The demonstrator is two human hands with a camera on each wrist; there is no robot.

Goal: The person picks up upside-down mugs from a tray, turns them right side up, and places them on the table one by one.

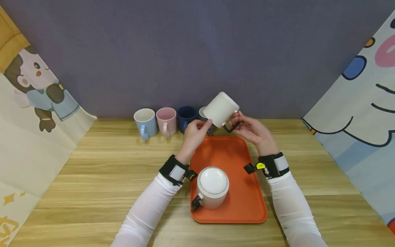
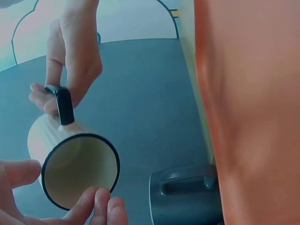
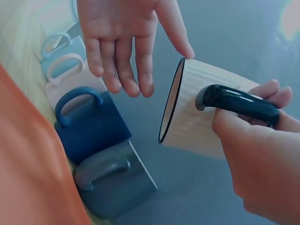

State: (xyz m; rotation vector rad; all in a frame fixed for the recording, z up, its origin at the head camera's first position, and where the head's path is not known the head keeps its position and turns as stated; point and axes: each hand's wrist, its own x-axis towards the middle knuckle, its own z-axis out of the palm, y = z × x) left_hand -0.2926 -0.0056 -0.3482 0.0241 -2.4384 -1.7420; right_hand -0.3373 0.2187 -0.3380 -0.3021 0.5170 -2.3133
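A white ribbed mug [image 1: 220, 109] with a black rim and black handle [image 3: 239, 104] is held tilted above the far end of the orange tray [image 1: 229, 154]. My right hand [image 1: 251, 132] grips it by the handle, fingers against the body near the base. Beside the mouth is my left hand [image 1: 195, 134]; its thumb touches the rim, and its other fingers [image 3: 123, 65] extend fairly straight. The dark rim and pale inside show in the left wrist view. Another whitish mug [image 1: 213, 188] stands upside down on the tray, its black handle toward the near left.
Along the back wall stands a row: a light blue mug [image 1: 145, 122], a pink mug [image 1: 166, 120], a navy mug [image 1: 186, 116] and a grey mug [image 3: 117, 180], partly hidden in the head view. Wooden tabletop [image 1: 123, 171] surrounds the tray. Printed cloths hang at both sides.
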